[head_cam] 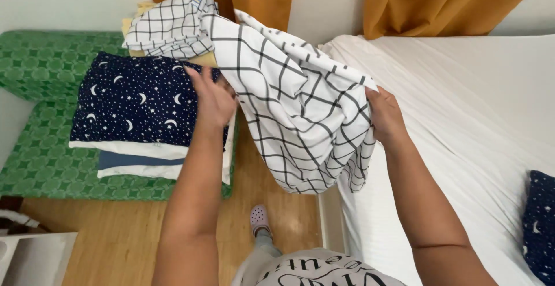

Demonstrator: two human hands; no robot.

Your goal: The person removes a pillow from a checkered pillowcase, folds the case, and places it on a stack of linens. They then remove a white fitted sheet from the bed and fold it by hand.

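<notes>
Two hands on one grid-checked sheet [295,101]: left hand [213,98] with its grip closed into the sheet's left edge, right hand [384,115] pinching the right edge, cloth hanging between bench and bed. Just left, one stack [139,118] of folded linens topped by a star-print piece, one more checked cloth [170,26] bunched behind, all on a green bench [40,153]. Right, one white bed [462,112] with one star-print pillow [540,222] at its edge; narrow wood floor [115,234] between.

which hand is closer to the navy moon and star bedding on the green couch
Left. The left hand lies over the right edge of the navy bedding; the right hand grips the checked sheet over by the bed.
</notes>
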